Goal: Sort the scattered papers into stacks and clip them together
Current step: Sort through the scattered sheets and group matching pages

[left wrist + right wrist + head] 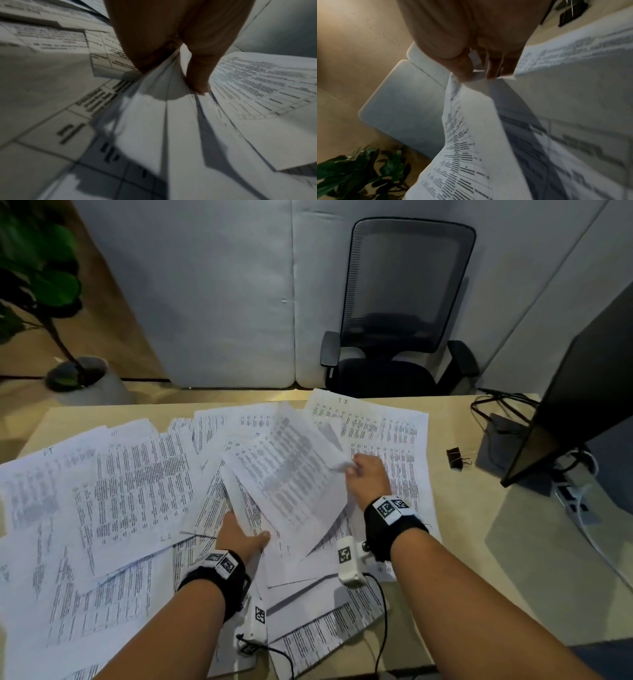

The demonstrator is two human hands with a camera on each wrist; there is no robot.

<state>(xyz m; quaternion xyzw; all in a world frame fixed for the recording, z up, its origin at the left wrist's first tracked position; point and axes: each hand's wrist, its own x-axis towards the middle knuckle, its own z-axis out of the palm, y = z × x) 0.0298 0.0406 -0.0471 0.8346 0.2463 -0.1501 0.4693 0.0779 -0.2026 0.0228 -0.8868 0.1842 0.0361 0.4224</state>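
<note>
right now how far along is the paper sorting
Early. Nothing looks stacked or clipped: the scattered papers cover the desk, and the binder clip lies unused near the monitor. In hand: the right hand pinches a lifted sheet; the left hand grips sheets beneath. Stacking and clipping remain.

An office: mesh desk chair [404, 313], monitor [582, 405], partition panels [212, 302].

Matt white printed paper sheets [130, 491] cover a smooth, pale wood-look desk [479, 525] — beside them a black metal binder clip [455, 457], and a mesh-backed chair [404, 289].
</note>
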